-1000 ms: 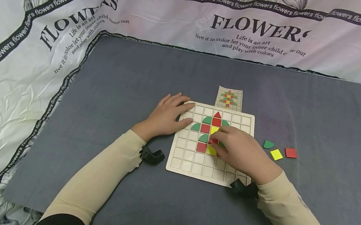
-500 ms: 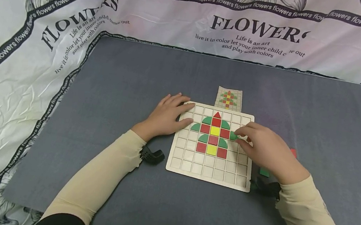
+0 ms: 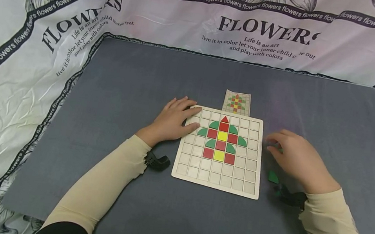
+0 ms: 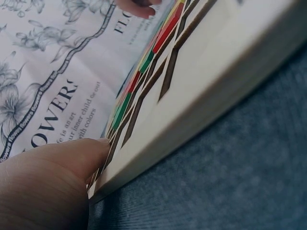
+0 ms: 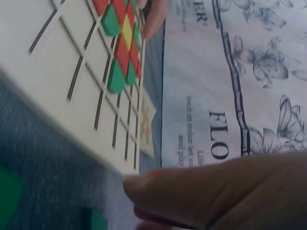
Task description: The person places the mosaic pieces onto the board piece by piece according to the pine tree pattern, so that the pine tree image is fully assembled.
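Observation:
My left hand [image 3: 172,121] rests on the upper left edge of a square wooden grid board [image 3: 215,176], thumb and forefinger on its surface, fingers spread. Red, yellow and green tiles form a tree shape in the board's cells, with a red triangle [image 3: 224,119] on top. A green quarter-round tile [image 3: 242,141] sits in a cell on the right. Off the board's right edge, my right hand [image 3: 299,160] hovers low over the table, fingers loosely bent and nothing held in them. A bit of green shows behind its thumb. In the right wrist view its thumb [image 5: 158,184] points at the board's edge.
A small pattern card [image 3: 237,103] printed with a like tree lies partly under the board's far edge. Green tiles [image 3: 273,177] lie on the grey table [image 3: 135,82] below my right hand. Flower-printed cloth [image 3: 171,20] surrounds the table.
My right hand has gone from the middle of the board to the right, letting go of a green quarter-round tile in a right-hand cell, and is now off the board. The left hand has stayed put.

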Motion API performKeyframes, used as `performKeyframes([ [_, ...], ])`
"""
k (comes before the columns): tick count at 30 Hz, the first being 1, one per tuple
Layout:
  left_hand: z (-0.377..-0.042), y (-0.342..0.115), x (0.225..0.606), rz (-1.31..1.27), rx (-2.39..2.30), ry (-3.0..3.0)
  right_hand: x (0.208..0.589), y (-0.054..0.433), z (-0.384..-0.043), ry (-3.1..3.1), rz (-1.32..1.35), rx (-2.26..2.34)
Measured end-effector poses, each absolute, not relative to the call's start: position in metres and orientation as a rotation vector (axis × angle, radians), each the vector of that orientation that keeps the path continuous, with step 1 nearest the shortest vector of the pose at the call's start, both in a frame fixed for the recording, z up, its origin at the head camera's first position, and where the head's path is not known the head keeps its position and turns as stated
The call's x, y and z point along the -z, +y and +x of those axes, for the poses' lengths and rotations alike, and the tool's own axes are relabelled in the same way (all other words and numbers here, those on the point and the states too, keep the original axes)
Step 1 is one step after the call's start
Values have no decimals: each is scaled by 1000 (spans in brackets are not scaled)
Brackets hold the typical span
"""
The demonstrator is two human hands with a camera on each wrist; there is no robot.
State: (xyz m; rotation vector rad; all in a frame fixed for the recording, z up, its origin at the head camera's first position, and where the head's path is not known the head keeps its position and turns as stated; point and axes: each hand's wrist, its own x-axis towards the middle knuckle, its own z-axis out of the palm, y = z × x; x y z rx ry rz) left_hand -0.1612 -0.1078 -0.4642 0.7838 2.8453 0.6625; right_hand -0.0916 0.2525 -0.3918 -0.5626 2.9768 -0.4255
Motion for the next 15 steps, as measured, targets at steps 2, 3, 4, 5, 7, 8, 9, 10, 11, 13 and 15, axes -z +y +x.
performKeyframes([
  [2, -161, -107, 465, 777, -662, 2846, 393, 258, -92, 3005, -545, 420],
  [3, -161, -107, 465, 772, -662, 2847, 393, 260, -92, 3018, -534, 412],
  [4, -161, -107, 465, 768, -662, 2849, 394, 262, -92, 3027, -522, 401],
  [5, -161, -107, 465, 764, -660, 2851, 394, 264, -93, 3032, -508, 391],
  [7, -161, -107, 465, 759, -660, 2854, 396, 267, -94, 3031, -482, 368],
  [8, -161, -107, 465, 758, -660, 2856, 397, 268, -95, 3028, -470, 355],
  [9, -160, -107, 466, 758, -660, 2858, 397, 270, -95, 3022, -460, 343],
  [10, -160, -107, 466, 758, -660, 2859, 398, 271, -95, 3016, -449, 334],
  [11, -161, -106, 465, 758, -661, 2858, 399, 272, -95, 3009, -436, 328],
  [13, -161, -106, 465, 759, -665, 2855, 399, 274, -96, 2991, -421, 312],
  [15, -161, -106, 465, 761, -666, 2853, 400, 274, -95, 2971, -405, 308],
])
